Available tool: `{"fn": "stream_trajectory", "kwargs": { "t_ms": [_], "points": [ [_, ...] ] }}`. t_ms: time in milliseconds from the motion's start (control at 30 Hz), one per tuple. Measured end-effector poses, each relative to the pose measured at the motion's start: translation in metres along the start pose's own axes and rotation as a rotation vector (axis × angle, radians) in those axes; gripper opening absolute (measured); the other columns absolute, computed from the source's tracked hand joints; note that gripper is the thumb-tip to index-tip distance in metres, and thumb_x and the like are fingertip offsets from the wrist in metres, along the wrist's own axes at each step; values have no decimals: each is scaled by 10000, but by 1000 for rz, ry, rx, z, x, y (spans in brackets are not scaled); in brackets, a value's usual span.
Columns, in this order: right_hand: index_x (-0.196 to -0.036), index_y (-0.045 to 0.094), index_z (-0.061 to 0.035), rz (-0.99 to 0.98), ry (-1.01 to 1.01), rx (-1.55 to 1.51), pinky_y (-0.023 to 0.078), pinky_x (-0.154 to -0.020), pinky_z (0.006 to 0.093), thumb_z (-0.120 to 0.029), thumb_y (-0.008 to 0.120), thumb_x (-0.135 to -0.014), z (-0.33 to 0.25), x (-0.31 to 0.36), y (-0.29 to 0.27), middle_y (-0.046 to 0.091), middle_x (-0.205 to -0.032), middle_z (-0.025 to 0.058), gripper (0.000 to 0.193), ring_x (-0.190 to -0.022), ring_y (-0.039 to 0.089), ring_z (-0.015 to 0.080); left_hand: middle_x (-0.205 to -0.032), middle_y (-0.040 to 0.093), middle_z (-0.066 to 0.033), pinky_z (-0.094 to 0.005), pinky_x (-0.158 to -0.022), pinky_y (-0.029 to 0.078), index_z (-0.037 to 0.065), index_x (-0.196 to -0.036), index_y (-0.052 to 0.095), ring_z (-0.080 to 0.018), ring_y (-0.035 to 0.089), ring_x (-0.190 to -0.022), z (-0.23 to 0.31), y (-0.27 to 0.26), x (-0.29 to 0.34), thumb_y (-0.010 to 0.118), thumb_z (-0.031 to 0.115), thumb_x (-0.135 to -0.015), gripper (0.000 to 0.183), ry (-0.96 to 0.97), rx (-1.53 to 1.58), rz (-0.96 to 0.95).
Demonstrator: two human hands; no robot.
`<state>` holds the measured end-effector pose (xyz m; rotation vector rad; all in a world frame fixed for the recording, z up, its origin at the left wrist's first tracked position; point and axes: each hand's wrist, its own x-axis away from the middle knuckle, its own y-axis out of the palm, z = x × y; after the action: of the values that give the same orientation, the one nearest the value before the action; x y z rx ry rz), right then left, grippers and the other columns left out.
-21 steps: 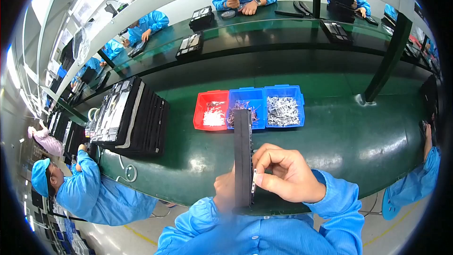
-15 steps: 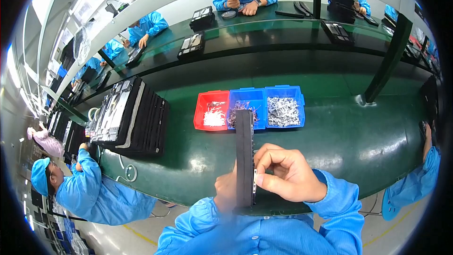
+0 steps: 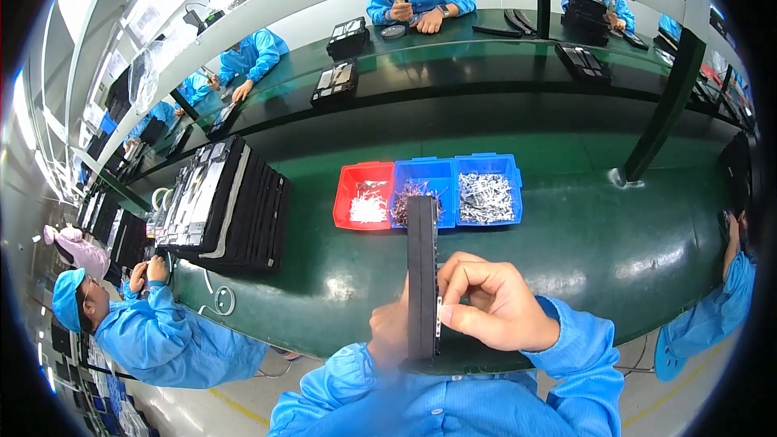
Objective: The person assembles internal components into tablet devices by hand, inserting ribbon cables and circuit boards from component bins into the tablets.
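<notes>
A black slab-like tray (image 3: 422, 275) stands on edge in front of my body, its narrow side facing me. My left hand (image 3: 389, 330) is behind its left side and supports it; most of the fingers are hidden or smeared. My right hand (image 3: 495, 301) is at the tray's right face, thumb and forefinger pinched together on a small silvery strip (image 3: 439, 313) lying against that face. Beyond the tray's top is a middle blue bin (image 3: 437, 167) of thin, tangled dark parts, partly covered by the tray. A red bin (image 3: 343, 209) of white pieces adjoins it on the left.
On the right of the row, another blue bin (image 3: 518, 194) holds silvery parts. A tall stack of black trays (image 3: 251, 210) rises at the left, beside a coiled white cable (image 3: 222, 301). A co-worker (image 3: 162, 340) sits lower left. A dark post (image 3: 665, 109) stands at the right.
The view has shifted slightly, so the bins and tray appear a little lower. My hands keep the same hold. At the left, the co-worker's hands have come together near the tray stack.
</notes>
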<state>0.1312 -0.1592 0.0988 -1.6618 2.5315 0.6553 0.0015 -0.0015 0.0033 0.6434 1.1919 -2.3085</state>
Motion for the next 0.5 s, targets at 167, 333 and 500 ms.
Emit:
{"fn": "stream_trajectory", "kwargs": {
  "t_ms": [167, 333, 500],
  "points": [
    [-875, 641, 2, 3, -8, -9, 489, -842, 289, 13, 721, -899, 1, 0, 0, 586, -1040, 104, 84, -940, 590, 147, -814, 711, -47, -303, -518, 558, 68, -1596, 294, -172, 712, -614, -5, 0, 3, 707, 185, -933, 789, 92, -90, -31],
    [-871, 643, 2, 8, -1, -5, 493, -839, 289, 15, 718, -899, 0, 0, 1, 585, -1033, 101, 81, -938, 592, 147, -763, 696, -54, -316, -493, 531, 60, -1612, 262, -179, 691, -565, -8, 2, 7, 713, 154, -909, 840, 85, -92, -72],
    [-866, 643, 0, 8, -9, 13, 492, -831, 286, 7, 718, -898, 0, 0, 1, 583, -1026, 99, 82, -930, 589, 147, -727, 687, -57, -309, -478, 518, 18, -1576, 362, -174, 666, -521, -9, 6, 6, 745, 120, -857, 821, 84, -13, 21]
  ]
}}
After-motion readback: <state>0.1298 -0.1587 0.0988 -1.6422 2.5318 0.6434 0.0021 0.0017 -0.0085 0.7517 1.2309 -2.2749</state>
